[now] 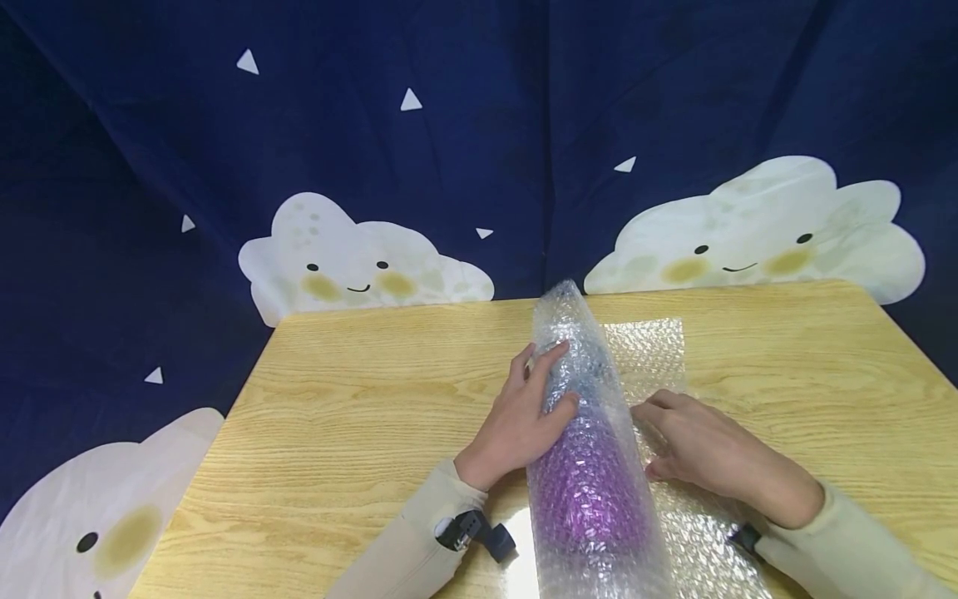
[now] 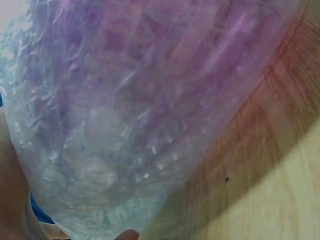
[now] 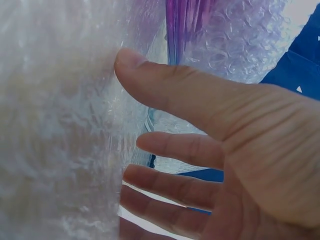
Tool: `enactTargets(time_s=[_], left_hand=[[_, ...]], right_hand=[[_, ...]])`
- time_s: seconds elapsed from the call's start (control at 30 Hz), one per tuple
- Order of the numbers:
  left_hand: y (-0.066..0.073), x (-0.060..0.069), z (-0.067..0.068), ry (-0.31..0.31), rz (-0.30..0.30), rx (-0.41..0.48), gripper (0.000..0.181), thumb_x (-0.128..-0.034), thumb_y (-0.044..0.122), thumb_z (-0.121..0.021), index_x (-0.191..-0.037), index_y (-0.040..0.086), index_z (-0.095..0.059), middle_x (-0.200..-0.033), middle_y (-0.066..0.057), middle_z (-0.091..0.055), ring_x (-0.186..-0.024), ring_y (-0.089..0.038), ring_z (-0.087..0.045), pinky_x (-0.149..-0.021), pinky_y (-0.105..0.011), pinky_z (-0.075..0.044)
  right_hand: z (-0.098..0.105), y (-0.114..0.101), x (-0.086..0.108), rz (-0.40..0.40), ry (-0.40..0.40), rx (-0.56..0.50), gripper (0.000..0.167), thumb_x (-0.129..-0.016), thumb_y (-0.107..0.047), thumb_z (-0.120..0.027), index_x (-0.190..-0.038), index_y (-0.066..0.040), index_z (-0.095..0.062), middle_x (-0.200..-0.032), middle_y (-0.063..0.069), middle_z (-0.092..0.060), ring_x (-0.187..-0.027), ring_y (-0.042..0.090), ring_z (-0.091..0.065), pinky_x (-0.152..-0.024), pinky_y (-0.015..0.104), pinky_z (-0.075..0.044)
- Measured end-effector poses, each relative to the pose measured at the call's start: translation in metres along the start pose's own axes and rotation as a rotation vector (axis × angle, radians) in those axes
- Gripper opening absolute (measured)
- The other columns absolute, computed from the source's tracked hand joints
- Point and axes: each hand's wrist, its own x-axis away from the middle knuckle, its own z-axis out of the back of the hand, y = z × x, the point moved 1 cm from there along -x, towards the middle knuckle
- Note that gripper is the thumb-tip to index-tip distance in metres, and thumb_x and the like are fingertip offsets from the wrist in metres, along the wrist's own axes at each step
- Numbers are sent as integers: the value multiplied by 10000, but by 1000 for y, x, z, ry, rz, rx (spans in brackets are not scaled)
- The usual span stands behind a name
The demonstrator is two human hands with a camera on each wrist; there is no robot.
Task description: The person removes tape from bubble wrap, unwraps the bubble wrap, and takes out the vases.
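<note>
In the head view a long bubble-wrapped bundle point(image 1: 591, 491) lies lengthwise on the wooden table point(image 1: 359, 399), narrowing towards the far edge; the person's left hand point(image 1: 524, 424) rests on it with fingers spread, while the right hand point(image 1: 703, 445) is at its right side, over a flat sheet of bubble wrap point(image 1: 644, 353); the hands are apart, on either side of the bundle. Only the right wrist view shows a glossy, ridged purple strip point(image 3: 182, 25), bluish lower down, in a gap between layers; there the right thumb and fingers are extended and separated, the thumb touching the wrap. Only the left wrist view shows a dark speck point(image 2: 227, 179) on the wood. The wrapping is translucent, crinkled and dimpled; the table is pale, streaky-grained and shiny; what the bundle contains cannot be told.
</note>
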Motion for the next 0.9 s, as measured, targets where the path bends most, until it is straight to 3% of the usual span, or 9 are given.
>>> enactTargets(time_s=[0.4,0.9], left_hand=[[-2,-2,-1,-6,11,1,677,-987,507,-472,-1609,496,-205,-1736,-185,-122,-1533,-461,-340,-1137,-671,-415],[-3,-1,-1,-8,16,-1,679,-991,505,-473,-1611,495,-197,-1738,-180,-113,-1533,-462,-340,-1137,-665,-420]], right_hand=[[0,-1,0,-14,22,36,727,-614,-315,-960,-1257,-91,-706,-1306,203,-655,-1184,447,-604,-944,631,-550],[1,3,0,-39,-36,-24,884,-664,-337,-937,-1431,-65,-590,-1338,204,-638,-1070,367,-682,-874,572,-592]])
